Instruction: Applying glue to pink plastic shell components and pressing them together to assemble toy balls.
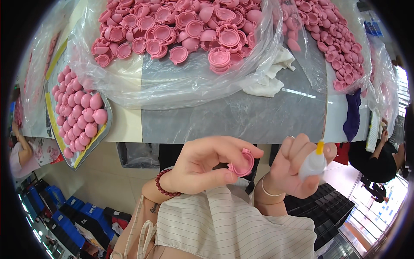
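Between the thumb and fingers of my left hand (pixel 207 159) is a pink plastic half-shell (pixel 246 164), its round rim facing to the right. My right hand (pixel 293 166) is wrapped round a small white squeeze bottle (pixel 312 166) with a yellow tip (pixel 320 147) pointing up. The two hands are apart, in front of the table's near edge. Beyond them a large heap of similar pink half-shells (pixel 185 32) lies on clear plastic sheeting (pixel 172 97).
At left a grey tray (pixel 108 123) holds closed pink balls (pixel 77 108). A crumpled white cloth (pixel 269 77) lies on the grey table (pixel 194 125). More pink pieces (pixel 336 47) are heaped at far right near a dark purple cloth (pixel 352 114). People sit at both sides.
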Demonstrator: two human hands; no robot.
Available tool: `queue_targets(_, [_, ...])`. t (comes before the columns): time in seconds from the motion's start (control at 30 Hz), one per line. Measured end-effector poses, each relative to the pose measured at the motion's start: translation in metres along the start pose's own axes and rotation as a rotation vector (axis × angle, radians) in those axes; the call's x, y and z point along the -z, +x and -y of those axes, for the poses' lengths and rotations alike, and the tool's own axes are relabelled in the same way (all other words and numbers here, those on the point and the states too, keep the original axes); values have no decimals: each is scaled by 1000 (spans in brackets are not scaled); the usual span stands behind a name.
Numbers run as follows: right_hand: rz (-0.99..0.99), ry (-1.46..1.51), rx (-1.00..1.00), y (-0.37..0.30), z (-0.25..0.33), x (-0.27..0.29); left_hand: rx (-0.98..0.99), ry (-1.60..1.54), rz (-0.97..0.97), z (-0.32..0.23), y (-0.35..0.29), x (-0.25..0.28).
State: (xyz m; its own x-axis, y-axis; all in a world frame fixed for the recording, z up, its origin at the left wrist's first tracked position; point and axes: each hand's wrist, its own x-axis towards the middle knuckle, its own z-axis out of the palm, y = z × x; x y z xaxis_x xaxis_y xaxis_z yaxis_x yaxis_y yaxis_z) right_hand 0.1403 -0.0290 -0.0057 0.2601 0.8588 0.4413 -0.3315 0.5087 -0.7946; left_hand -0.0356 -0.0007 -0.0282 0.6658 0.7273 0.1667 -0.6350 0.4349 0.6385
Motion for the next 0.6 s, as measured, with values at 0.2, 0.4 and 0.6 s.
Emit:
queue_targets(0.2, [-83,-163,253,3,1,-14,24,-9,-147,-2,0,-8])
queue_targets(0.4, [220,-516,356,0,14,-9,41,-78,-187,-1,0,-7])
queue_targets(0.6, [250,-577,311,-2,15,-13,37,-100,-228,1,0,-9])
